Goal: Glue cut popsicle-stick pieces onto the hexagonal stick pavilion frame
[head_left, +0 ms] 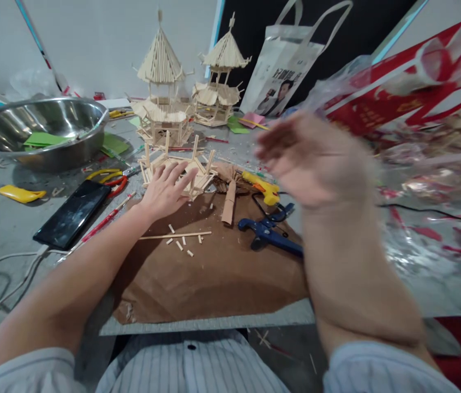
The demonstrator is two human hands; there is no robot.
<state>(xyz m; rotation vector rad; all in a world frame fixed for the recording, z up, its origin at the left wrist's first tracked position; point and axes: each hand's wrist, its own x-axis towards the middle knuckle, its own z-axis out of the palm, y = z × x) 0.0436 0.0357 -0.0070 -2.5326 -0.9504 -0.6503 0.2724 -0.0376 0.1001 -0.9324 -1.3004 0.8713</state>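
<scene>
My left hand [168, 188] rests on the near side of a low wooden stick frame [197, 177] with short upright posts, its fingers stretched out and spread. My right hand [307, 158] is raised over the right side of the table, smeared by motion; its fingers look bent, and whether anything is in them cannot be made out. Under the frame lies brown paper [214, 289], with a thin wooden stick [175, 236] and several short cut pieces [179, 245] on it. Near my right forearm are a blue cutter tool [271, 234] and a yellow glue gun [263, 187].
Two stick pagodas [160, 71] [225, 71] stand at the back. At left are a steel bowl [91, 139], a phone [72, 213] with a cable, scissors [118, 185] and a yellow packet [19, 194]. Bags [283, 65] and red packaging [402, 76] crowd the right.
</scene>
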